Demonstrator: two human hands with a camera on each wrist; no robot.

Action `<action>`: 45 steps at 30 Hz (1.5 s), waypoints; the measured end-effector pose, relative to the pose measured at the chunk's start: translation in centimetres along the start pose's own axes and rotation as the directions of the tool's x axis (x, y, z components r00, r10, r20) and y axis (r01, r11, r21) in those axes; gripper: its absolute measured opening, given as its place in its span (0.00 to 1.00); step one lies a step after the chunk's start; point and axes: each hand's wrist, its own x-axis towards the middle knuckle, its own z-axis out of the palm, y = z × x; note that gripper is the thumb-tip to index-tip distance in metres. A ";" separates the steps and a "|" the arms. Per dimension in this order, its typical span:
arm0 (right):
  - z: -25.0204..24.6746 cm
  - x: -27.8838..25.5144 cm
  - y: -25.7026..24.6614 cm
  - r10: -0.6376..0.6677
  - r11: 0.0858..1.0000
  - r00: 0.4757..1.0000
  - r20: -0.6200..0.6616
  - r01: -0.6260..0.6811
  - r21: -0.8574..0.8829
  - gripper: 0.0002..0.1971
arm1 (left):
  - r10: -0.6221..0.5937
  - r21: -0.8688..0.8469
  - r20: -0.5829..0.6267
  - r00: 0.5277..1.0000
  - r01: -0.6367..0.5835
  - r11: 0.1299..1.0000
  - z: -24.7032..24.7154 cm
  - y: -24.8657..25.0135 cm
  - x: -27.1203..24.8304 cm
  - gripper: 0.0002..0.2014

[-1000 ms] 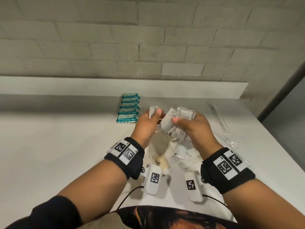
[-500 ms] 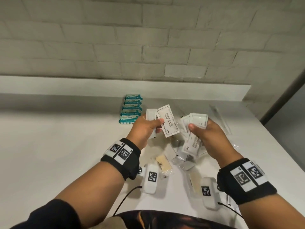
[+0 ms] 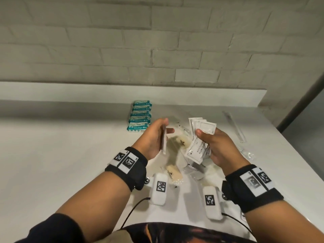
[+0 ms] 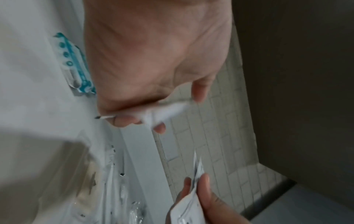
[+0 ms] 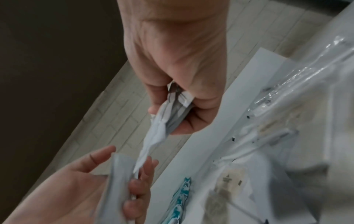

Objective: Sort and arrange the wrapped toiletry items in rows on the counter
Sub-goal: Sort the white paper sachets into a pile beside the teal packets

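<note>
Flat white sachets (image 3: pixel 198 146), light, limp, slick: fanned in right hand (image 3: pixel 217 148), thumb pinching across the middle. A few more edge-on in left hand (image 3: pixel 154 137), fingers curled round. Above worktop (image 3: pixel 61 155) middle, near teal packets (image 3: pixel 140 118). Best pinched by sealed edges.

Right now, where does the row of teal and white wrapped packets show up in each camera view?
Head: row of teal and white wrapped packets upper centre, beyond the left hand.
Left wrist: upper left, beside the palm.
Right wrist: bottom centre, edge-on.
Shared landmark: grey brick wall.
</note>
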 end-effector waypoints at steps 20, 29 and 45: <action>-0.7 -0.9 -3.1 -0.067 0.982 0.979 0.194 0.099 -0.160 0.14 | 0.126 0.737 0.257 0.958 -0.279 0.616 -0.1 -0.6 -0.5 0.24; 1.3 -0.5 -1.7 -0.050 0.994 0.993 0.107 0.039 0.101 0.27 | 0.174 -0.099 0.310 0.935 -0.150 0.984 0.4 1.2 -0.4 0.30; 2.1 0.8 -1.2 -0.025 0.996 0.972 0.233 0.045 -0.082 0.28 | 0.181 0.129 0.150 0.972 -0.200 0.971 1.1 0.2 0.1 0.24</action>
